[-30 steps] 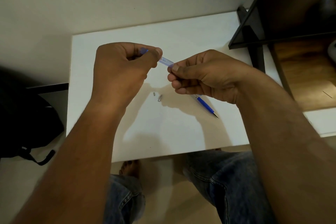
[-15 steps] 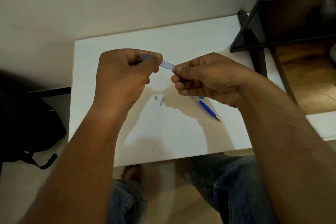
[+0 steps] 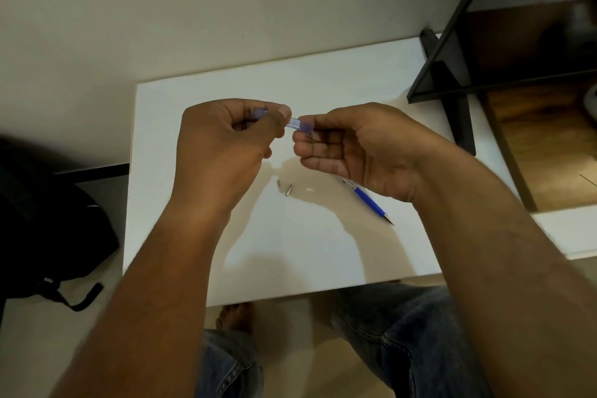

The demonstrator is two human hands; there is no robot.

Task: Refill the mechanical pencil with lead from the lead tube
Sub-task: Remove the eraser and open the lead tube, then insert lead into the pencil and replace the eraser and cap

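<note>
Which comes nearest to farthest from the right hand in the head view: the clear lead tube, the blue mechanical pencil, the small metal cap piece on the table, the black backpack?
1. Clear lead tube, pinched at the right hand's fingertips.
2. Blue mechanical pencil, partly under that hand's heel.
3. Small metal cap piece, lower left on the white table.
4. Black backpack, far left on the floor.

Hands: left hand (image 3: 223,145) and right hand (image 3: 361,149) side by side above the table (image 3: 323,84) middle, lead tube (image 3: 298,124) between them.
Pencil: pencil (image 3: 370,200) lies on the table under the right hand, tip toward the right edge.
Small parts: two small parts (image 3: 286,187) lie left of the pencil.
Shelf: shelf frame (image 3: 452,81) at the far right corner.
Bag: bag (image 3: 48,229) on the floor off the left edge.
</note>
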